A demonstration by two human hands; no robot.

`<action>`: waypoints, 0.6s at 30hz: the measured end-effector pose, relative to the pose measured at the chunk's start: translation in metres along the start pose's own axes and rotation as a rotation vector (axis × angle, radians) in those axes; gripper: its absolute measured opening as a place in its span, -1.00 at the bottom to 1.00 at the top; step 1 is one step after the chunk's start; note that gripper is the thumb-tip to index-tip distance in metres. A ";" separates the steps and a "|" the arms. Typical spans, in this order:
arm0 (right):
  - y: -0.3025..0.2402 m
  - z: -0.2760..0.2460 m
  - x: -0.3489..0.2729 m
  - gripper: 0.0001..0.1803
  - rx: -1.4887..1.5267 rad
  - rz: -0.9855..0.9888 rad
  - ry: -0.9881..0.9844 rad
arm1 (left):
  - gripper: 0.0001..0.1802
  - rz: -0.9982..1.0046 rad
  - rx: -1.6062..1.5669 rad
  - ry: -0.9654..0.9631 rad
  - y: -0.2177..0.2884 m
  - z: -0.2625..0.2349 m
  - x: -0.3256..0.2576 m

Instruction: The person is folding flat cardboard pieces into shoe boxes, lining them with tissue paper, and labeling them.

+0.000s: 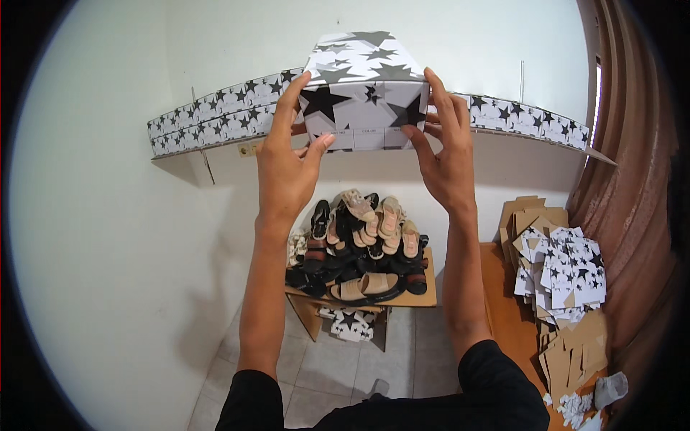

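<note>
Raised in front of me is a closed white shoebox [366, 93] printed with black and grey stars. My left hand [287, 154] grips its left side, thumb on the front face and fingers along the edge. On the opposite side my right hand [445, 144] holds it the same way. Behind it a wall shelf [596, 153] carries rows of matching star boxes, with two layers on the left [215, 115] and one on the right [528, 118]. The held box hides the shelf's middle, so I cannot tell whether it touches the shelf.
Below stands a small wooden table [429, 284] heaped with sandals [366, 287]. Star-printed card [352, 327] lies beneath it. At right, an orange-brown table [503, 302] bears flattened star boxes [571, 269], brown cardboard [575, 352] and a whitish cup [611, 389]. A brown curtain [647, 215] hangs beside it.
</note>
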State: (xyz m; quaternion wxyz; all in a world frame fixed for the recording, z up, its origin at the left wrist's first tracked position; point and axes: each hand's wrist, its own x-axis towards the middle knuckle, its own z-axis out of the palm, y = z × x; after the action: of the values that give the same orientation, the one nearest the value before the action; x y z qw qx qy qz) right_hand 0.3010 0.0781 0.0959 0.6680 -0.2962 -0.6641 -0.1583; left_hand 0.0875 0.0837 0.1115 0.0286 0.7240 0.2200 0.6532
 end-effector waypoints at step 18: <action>0.170 0.096 0.076 -0.16 0.004 -0.100 0.015 | -0.08 0.060 0.026 0.043 -0.170 0.074 0.105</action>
State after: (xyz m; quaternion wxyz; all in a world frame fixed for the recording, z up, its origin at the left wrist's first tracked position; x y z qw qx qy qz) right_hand 0.3324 0.2817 0.1336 0.6648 -0.2603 -0.6732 -0.1925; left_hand 0.1163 0.2924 0.1431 -0.0051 0.7164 0.2073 0.6662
